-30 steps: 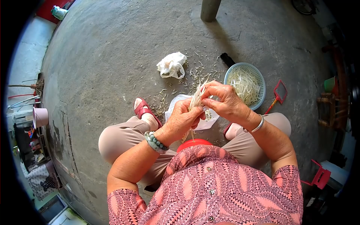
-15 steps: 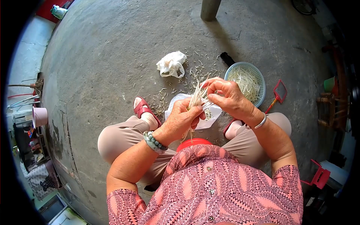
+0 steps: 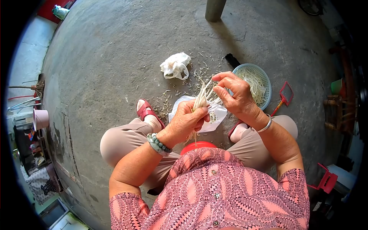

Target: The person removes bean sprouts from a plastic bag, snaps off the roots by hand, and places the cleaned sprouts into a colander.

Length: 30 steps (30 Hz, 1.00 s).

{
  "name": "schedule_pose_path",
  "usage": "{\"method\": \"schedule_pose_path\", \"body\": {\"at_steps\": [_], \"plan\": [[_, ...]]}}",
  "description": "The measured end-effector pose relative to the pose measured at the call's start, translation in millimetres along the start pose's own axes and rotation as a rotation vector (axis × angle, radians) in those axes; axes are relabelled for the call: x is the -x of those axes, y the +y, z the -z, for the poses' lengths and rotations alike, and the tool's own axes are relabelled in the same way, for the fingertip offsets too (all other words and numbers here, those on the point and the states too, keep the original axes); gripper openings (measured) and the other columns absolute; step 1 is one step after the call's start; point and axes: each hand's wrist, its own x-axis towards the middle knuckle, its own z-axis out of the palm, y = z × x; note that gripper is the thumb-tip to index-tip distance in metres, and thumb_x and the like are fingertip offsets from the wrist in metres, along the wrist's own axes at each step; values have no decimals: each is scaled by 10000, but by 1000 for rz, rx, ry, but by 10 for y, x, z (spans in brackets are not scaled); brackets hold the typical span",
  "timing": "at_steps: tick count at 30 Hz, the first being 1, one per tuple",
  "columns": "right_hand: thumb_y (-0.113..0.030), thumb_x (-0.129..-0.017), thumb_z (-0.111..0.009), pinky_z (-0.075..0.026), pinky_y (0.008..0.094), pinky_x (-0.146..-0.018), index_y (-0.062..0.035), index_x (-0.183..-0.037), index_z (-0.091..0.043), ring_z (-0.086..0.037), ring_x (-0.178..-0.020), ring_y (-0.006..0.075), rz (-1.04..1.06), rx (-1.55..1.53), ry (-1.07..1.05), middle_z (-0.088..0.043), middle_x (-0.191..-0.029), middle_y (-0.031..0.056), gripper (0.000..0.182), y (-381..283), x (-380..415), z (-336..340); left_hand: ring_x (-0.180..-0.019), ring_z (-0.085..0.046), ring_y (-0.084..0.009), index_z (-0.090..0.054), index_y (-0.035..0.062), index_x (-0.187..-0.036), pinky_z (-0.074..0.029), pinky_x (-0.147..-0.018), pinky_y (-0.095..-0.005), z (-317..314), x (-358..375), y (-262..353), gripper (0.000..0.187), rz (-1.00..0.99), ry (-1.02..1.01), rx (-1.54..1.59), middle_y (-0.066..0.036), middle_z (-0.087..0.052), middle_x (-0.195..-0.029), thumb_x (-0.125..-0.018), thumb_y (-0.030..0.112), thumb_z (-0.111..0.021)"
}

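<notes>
My left hand [image 3: 184, 122] is closed around a bunch of pale bean sprouts [image 3: 202, 96] that stick up out of the fist. My right hand [image 3: 234, 94] pinches the tips of a few sprouts at the top of the bunch, fingers bent, drawn up toward the basket. Under the hands lies a white plastic bag [image 3: 215, 115] with more sprouts. A blue plastic basket [image 3: 265, 82] holding sprouts stands just beyond my right hand.
A crumpled white bag [image 3: 175, 65] lies on the concrete floor among scattered sprout bits [image 3: 168, 99]. A red-framed tool [image 3: 284, 96] lies right of the basket. A post [image 3: 213, 9] stands at top, a red stool [image 3: 197, 146] under me, clutter along the left wall.
My right hand has moved up and to the right, away from the left fist, pulling at the sprout tips. The left hand has stayed put with the bunch.
</notes>
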Motion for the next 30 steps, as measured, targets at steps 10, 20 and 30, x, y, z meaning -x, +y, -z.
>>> {"method": "schedule_pose_path", "body": {"at_steps": [10,20,30], "plan": [[-81,-769,-672,-466,345,-888,6,-863,-643,-606,-1045,283,-81,-265,-137,-610,-1132,186,132,-2,87,-180,-528,-414,-11,-572,69,-996,-328,-459,-172,-9,-43,-36,150,-23,12,-41,7,-567,-759,-940,209,-565],[-54,-800,-631,-459,347,-891,-3,-786,-600,-590,-1069,229,-236,-490,-153,-606,-1160,153,61,2,56,-83,-526,-410,-23,-546,83,-1071,-330,-455,-178,8,-19,-7,166,16,76,59,-16,-582,-773,-944,190,-545],[-53,-805,-632,-452,351,-910,-24,-809,-583,-578,-1097,249,-25,-281,-148,-583,-1186,167,57,-56,55,-44,-497,-373,-22,-558,95,-1035,-304,-432,-187,31,-19,-27,149,-14,138,92,-7,-571,-747,-952,218,-547]]}}
